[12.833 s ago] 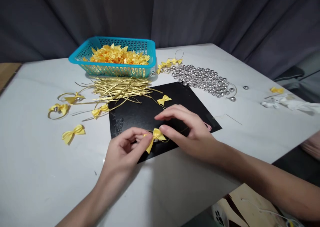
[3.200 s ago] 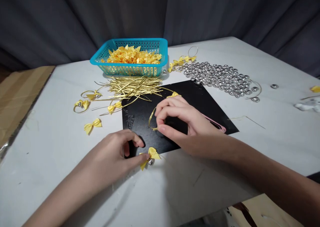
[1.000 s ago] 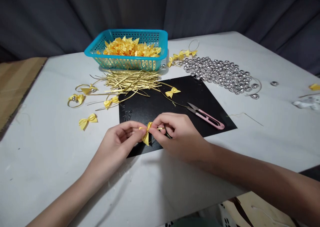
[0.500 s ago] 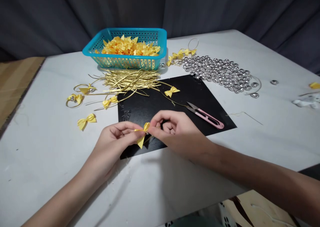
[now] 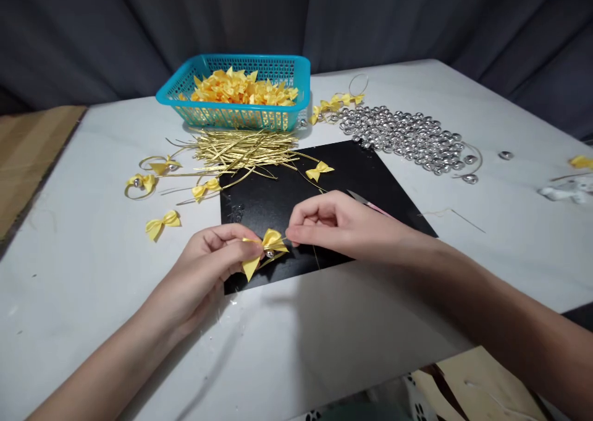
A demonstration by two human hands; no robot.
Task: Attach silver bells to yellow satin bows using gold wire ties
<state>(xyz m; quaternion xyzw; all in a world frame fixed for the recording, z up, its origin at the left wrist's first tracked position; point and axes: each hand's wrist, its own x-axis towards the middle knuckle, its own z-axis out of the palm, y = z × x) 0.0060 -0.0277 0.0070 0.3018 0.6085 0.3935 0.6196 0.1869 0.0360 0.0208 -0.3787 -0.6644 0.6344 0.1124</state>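
My left hand (image 5: 217,257) pinches a yellow ribbon bow (image 5: 274,241) between thumb and fingers, above the front of the black mat (image 5: 273,199). A silver bead (image 5: 269,254) sits at the bow's middle, with a gold tie beside it. Just right of the bow, my right hand (image 5: 327,223) is closed in a pinch on a thin strand; whether it is thread, wire or a needle I cannot tell. A fine line hangs below that hand over the mat. Behind the right hand lie pink-handled thread snips (image 5: 370,204), partly hidden.
A teal basket (image 5: 231,107) of yellow bows stands at the back. Before it lies a pile of gold ties (image 5: 245,149). Silver beads (image 5: 403,134) are heaped at the back right. Loose bows (image 5: 163,225) lie on the left, a threaded needle (image 5: 467,220) on the right.
My right hand has drawn away from the bow to the right, and its fingers now cover most of the snips. More of the bow and its bead shows. The left hand keeps its hold.
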